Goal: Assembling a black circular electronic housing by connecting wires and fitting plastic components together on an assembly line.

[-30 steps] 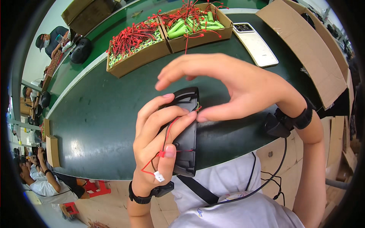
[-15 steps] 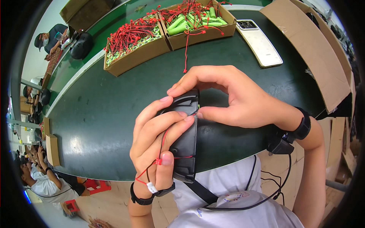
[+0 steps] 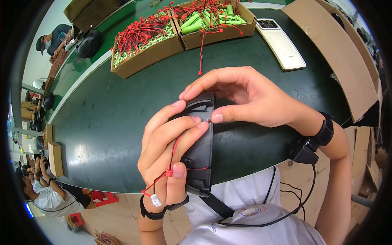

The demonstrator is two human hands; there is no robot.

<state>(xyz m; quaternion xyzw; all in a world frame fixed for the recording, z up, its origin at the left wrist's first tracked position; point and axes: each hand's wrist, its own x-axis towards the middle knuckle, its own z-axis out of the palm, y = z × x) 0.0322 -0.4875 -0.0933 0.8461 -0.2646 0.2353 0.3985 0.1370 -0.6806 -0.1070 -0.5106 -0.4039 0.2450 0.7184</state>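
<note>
A black curved plastic housing [image 3: 199,153] stands on edge between my hands, over the near side of the green table. My left hand [image 3: 165,151] wraps round its left side, fingers across its face and thumb low. Thin red and black wires [image 3: 176,149] run out over that hand, with a red connector [image 3: 168,173] by the thumb and a white plug [image 3: 156,200] hanging near the wrist. My right hand [image 3: 249,100] grips the housing's upper end, fingertips on top and thumb pressed at the right edge, where a bit of wire shows. The housing's far side is hidden.
Two cardboard boxes [image 3: 149,61] at the back hold green cylindrical batteries and red-black leads; one lead hangs onto the table [image 3: 110,134]. A white phone [image 3: 281,47] lies right of them. A large open carton [image 3: 335,53] stands far right. Other people work at the left.
My right thumb has shifted slightly up along the housing's edge, and the green bit seen there before no longer shows. The white plug has swung a little left and turned.
</note>
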